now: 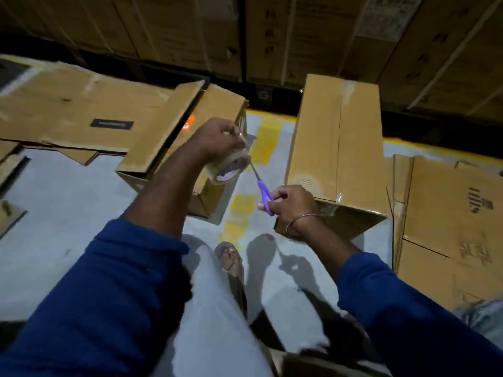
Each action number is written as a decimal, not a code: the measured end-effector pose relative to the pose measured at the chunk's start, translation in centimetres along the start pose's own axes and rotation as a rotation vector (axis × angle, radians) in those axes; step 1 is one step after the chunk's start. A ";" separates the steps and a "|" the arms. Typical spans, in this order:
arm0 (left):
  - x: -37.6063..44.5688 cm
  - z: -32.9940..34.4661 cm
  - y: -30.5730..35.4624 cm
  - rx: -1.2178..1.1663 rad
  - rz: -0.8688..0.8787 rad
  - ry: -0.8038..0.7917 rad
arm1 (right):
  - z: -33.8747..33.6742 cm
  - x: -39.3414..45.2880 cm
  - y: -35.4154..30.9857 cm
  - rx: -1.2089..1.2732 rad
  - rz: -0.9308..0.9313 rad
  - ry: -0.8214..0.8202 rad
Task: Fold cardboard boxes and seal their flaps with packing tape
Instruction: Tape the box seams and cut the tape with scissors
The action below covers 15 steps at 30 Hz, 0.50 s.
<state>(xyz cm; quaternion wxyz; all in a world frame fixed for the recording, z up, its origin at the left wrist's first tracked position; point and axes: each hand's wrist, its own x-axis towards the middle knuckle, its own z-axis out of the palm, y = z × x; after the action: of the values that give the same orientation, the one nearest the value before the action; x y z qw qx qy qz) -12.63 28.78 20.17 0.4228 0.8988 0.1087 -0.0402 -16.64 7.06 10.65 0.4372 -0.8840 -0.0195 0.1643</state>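
Two boxes matter here. On the right stands the sealed box (pixel 337 148), its long axis running away from the person toward the stacked cartons (pixel 299 36) at the back, a clear strip of tape along its top seam and over the near edge. To the left lies the open box (pixel 217 126), tipped on the floor (pixel 68 200) with one flap (pixel 163 126) raised and its long axis slanting from lower left toward the upper right.

Between them, the left hand (pixel 217 137) curls round the tape roll (pixel 228 167), held in the air with its hollow core facing down toward the person. The right hand (pixel 288 202), just in front of the sealed box's near corner, grips the purple-handled scissors (pixel 262 186); their blades point up and left, with the tips right at the roll.

Risks, as I judge them: the blades sit very near the left hand's fingers, so a hurried snip could nick skin. Whether a free length of tape hangs from the roll I cannot tell; if cut loose carelessly, the end could spring back onto the roll and be hard to find, or fold onto itself. The open box's raised flap is unsupported and could flop shut or spread wider before tape reaches it.
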 end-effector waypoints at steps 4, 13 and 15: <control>-7.5 -5.9 2.9 -0.122 0.037 0.111 | -2.4 -2.1 -5.2 -0.087 -0.112 0.050; -30.3 -18.1 -0.6 -0.280 -0.168 0.192 | 0.8 -12.8 -18.0 -0.130 -0.585 -0.124; -35.0 -19.2 -2.8 -0.315 -0.265 0.243 | 3.4 -15.8 -19.8 -0.145 -0.667 -0.181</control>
<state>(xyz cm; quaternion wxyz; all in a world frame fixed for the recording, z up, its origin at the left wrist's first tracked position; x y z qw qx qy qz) -47.71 39.64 36.09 0.5325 0.7979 0.2808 0.0306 -30.47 19.09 28.49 0.3994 -0.8397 -0.3573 0.0883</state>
